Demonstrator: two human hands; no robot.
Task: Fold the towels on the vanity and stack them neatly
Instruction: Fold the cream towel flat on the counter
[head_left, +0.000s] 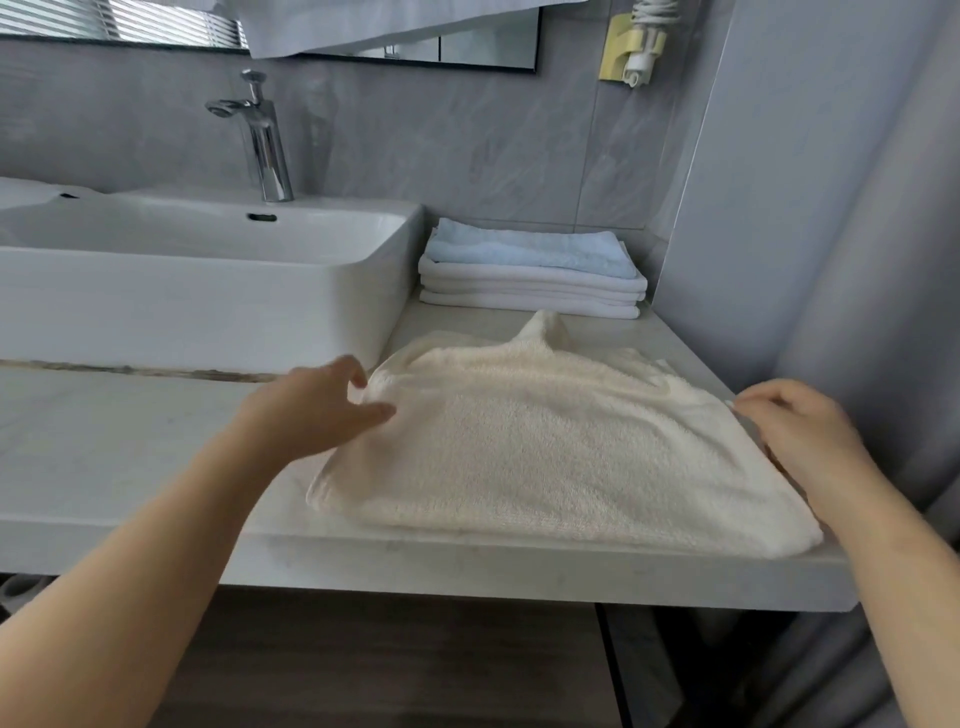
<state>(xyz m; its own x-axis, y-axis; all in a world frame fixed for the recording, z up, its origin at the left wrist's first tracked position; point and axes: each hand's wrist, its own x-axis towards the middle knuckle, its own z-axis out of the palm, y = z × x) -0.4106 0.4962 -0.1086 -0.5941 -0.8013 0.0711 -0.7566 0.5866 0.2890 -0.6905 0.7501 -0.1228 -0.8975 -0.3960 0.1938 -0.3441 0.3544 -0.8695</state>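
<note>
Head view: a pale table (104, 441) carries a white sink basin (208, 291) at left. A cream towel (561, 447) lies rumpled on the table's near right end, one corner peaked up. Behind it sits a stack of folded towels (530, 280), blue on top. The left hand (322, 410) pinches the cream towel's left edge; the right hand (800, 431) grips its right edge with curled fingers.
</note>
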